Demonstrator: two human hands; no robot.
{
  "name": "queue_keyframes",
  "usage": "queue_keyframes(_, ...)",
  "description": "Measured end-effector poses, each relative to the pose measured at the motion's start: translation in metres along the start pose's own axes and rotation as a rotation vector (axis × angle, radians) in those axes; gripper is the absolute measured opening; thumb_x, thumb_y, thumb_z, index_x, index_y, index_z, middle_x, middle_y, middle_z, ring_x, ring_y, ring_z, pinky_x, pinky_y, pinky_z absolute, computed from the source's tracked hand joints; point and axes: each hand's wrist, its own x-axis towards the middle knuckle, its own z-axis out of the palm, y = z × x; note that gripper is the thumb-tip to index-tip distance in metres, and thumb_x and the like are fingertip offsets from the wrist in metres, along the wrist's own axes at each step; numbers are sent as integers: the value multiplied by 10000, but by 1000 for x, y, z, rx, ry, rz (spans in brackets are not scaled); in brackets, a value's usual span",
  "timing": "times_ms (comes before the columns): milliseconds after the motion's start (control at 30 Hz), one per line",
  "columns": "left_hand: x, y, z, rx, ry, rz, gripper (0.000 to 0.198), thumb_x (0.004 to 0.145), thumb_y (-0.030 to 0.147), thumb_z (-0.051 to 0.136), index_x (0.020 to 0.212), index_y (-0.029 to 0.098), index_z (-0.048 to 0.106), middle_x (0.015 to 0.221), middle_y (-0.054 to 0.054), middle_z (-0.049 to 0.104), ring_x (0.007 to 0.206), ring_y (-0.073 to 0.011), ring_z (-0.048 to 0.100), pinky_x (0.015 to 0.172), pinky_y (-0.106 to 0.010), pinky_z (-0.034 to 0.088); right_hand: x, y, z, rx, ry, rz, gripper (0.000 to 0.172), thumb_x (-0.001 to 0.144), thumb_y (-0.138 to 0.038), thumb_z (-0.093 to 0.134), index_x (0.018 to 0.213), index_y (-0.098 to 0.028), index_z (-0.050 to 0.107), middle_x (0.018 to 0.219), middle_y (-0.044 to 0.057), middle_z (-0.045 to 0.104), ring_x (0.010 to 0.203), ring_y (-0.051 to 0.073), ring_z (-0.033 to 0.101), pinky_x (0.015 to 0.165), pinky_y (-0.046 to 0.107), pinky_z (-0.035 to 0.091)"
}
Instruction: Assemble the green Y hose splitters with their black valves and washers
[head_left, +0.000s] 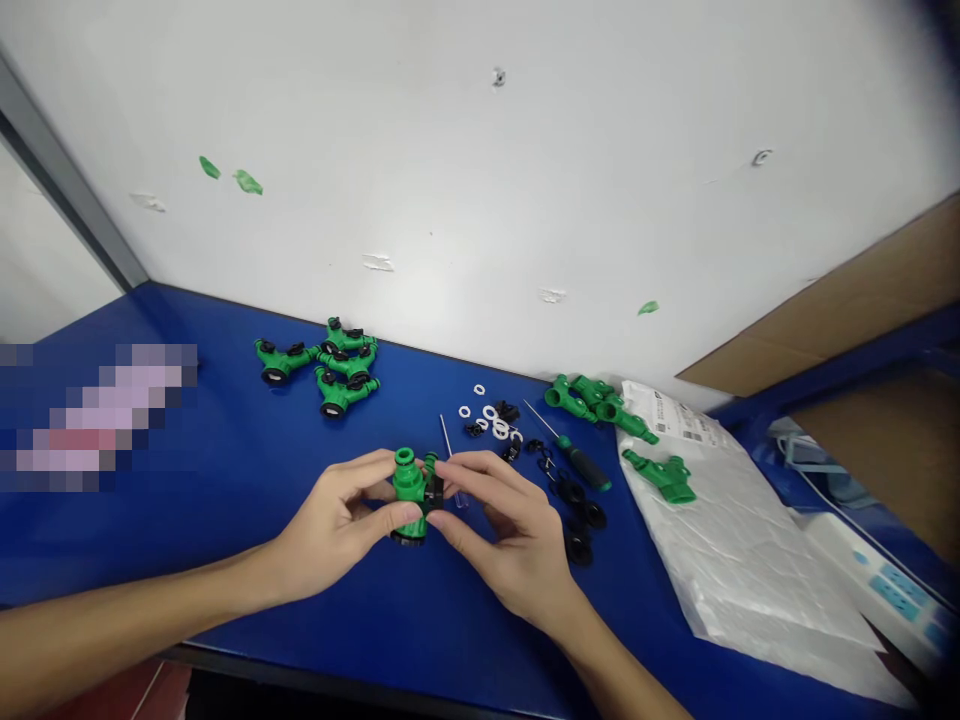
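Observation:
Between my hands, above the front of the table, is a green Y-shaped hose splitter (409,487) with a black ring at its lower end. My left hand (334,525) grips its body from the left, thumb across the front. From the right, my right hand (510,530) pinches a small black valve lever (433,492) against the splitter's side. The fingers partly hide the second branch. Just behind the hands lies a screwdriver with a clear handle (448,440). White washers (499,428) and small black parts (512,451) are scattered beyond my right hand.
Several green splitters with black levers (346,390) stand at the back left. Bare green splitter bodies (570,398) lie back right, one on a white plastic bag (720,540). A dark-handled screwdriver (585,465), black rings (579,545) and a power strip (877,580) are to the right.

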Motion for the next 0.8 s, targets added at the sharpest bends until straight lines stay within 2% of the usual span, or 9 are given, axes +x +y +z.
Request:
queue_keyframes(133,-1,-1,0,8,-1,-10,203,861,329,647,791,144,695,697,-10,531,630,-138,499,528,-240,469,-1,-1,0,-7,21,34,377,778,-101,744,1113,-273,715,1005,51,690,813,158,678,751,294,600)
queue_keyframes(233,-2,-4,1,-31,-18,-43,200,860,326,649,779,144,675,790,-28,566,643,-131,506,562,-253,497,-1,0,0,-56,5,-30,357,801,-74,709,1100,-269,728,996,57,705,850,169,694,749,290,599)
queue_keyframes(367,-4,-4,3,-73,-51,-82,207,875,329,630,781,147,660,784,-17,547,633,-119,488,581,-251,512,-1,1,1,-81,-26,-99,403,829,-27,651,1141,-273,717,942,57,708,795,158,691,680,275,590)
queue_keyframes(533,-4,1,4,-36,-35,-40,161,891,305,612,895,170,700,906,-58,612,791,-174,585,679,-273,528,-1,4,9,-44,45,-37,278,818,-72,689,1013,-254,767,858,49,728,733,164,696,660,282,600)
queue_keyframes(633,-4,1,3,-1,-16,-10,165,886,301,617,879,164,709,943,-75,636,811,-185,603,685,-274,530,-2,7,12,-49,77,-30,225,832,-94,679,972,-242,776,851,51,740,718,164,701,656,277,608)
queue_keyframes(700,-3,-1,2,18,-7,-5,166,876,298,632,869,156,717,876,-63,641,742,-165,584,651,-263,523,-2,7,11,-52,55,-29,238,832,-103,682,1007,-238,768,875,55,743,735,164,705,669,275,608)
queue_keyframes(800,-1,-1,2,-27,-23,-38,197,870,297,643,992,167,727,815,-36,640,663,-133,553,598,-238,523,-1,4,5,-53,-6,-6,394,827,-119,696,1194,-262,689,956,50,751,778,162,709,730,288,606)
